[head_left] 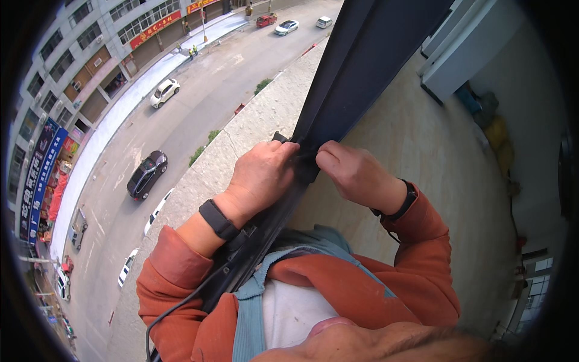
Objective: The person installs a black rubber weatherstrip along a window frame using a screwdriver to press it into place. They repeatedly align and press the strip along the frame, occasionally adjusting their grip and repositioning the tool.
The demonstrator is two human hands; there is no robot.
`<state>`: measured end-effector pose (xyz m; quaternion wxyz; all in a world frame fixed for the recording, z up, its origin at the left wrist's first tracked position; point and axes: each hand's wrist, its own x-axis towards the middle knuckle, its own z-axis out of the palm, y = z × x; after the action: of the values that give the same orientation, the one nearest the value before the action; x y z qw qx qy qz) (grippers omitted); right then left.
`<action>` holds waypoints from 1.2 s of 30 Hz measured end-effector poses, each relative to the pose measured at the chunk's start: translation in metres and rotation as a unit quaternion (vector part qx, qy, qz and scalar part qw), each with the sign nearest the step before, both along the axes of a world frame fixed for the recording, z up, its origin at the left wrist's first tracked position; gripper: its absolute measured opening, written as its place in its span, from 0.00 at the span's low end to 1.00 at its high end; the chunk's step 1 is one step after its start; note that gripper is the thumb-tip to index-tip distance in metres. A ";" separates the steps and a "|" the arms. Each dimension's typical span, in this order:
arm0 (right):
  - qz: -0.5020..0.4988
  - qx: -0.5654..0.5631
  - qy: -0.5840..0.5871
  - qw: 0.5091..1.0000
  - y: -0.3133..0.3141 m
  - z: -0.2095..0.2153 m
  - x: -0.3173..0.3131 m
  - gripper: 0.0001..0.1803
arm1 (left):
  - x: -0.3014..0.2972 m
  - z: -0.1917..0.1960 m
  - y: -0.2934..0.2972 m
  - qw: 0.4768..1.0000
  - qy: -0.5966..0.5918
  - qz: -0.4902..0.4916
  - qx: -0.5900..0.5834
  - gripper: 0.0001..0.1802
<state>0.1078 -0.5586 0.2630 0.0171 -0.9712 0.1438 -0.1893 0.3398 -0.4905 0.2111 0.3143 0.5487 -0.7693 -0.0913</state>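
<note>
Far left: grey building (pixel 90 42) with blue and red signboards, seen from above. Next, pale sidewalk strip (pixel 114 130), then road (pixel 199 102) with black car (pixel 146 175) nearer and white car (pixel 164 93) farther up. Then rough pale ledge (pixel 280 99), between road and window-like framework.

Left hand (pixel 260 175): at street side of dark post (pixel 362 60), black band (pixel 218 220) on wrist, thin black cable (pixel 181 298) looping down over orange-red sleeve (pixel 175 268). Fingers bent at post, with tips hidden; can't tell if grip is clamped on anything. Small black piece (pixel 279 137) just beside knuckles.

Centre: dark post, slanting from top edge down to between both hands, meeting dark rail (pixel 288 205) going down-left past left forearm.

Right hand (pixel 356 172): at room side of post, near left hand, fingers curled in, tips partly hidden; can't tell if grip is holding anything. Black band (pixel 405 202) on that wrist too.

Beyond: pale floor (pixel 398 139); far right, yellow bundle (pixel 497 137) by pale wall (pixel 531 102).
</note>
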 end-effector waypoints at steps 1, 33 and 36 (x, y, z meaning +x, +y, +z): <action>0.003 0.000 0.006 1.000 -0.002 0.000 0.001 0.09 | 0.001 0.002 0.001 1.000 0.003 -0.012 0.003 0.15; -0.050 0.235 -0.182 0.953 0.113 -0.252 0.204 0.11 | 0.222 -0.236 0.114 0.994 -0.086 -0.063 -0.017 0.19; -0.050 0.232 -0.226 0.945 0.119 -0.297 0.227 0.13 | 0.248 -0.282 0.121 0.996 -0.050 -0.061 -0.030 0.20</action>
<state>0.3353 -0.4398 -0.0335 0.2641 -0.8637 0.2239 -0.3662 0.5882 -0.3697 -0.0710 0.2855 0.4946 -0.8188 -0.0592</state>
